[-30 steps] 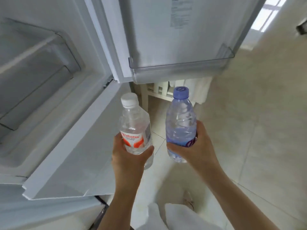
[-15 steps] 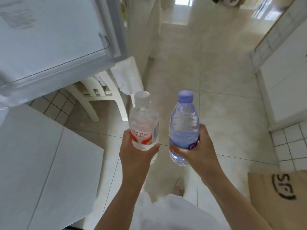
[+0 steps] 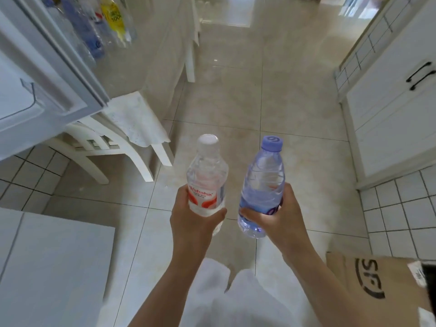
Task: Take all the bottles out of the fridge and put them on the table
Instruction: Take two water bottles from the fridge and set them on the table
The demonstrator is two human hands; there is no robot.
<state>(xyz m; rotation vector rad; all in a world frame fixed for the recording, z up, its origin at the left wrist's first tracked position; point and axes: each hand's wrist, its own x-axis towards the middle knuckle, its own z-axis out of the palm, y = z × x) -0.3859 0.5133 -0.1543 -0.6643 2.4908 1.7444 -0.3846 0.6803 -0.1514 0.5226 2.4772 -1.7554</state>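
Left hand [image 3: 193,223] wraps the red-labelled bottle [image 3: 206,182], right hand [image 3: 280,215] the purple-capped bottle [image 3: 262,185], both low on the body; thin plastic, likely cold-slick, so mid-body grips suit.

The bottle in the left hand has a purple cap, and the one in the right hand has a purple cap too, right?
Not quite. In the head view the left hand holds a bottle with a white cap. The right hand does hold a purple-capped bottle.

Two water bottles held upright side by side: one in the left hand [image 3: 193,223], one in the right hand [image 3: 280,218]. Fridge door [image 3: 47,74] upper left, with what may be more bottles [image 3: 99,24] on a tabletop behind it; cardboard box [image 3: 382,289] lower right.
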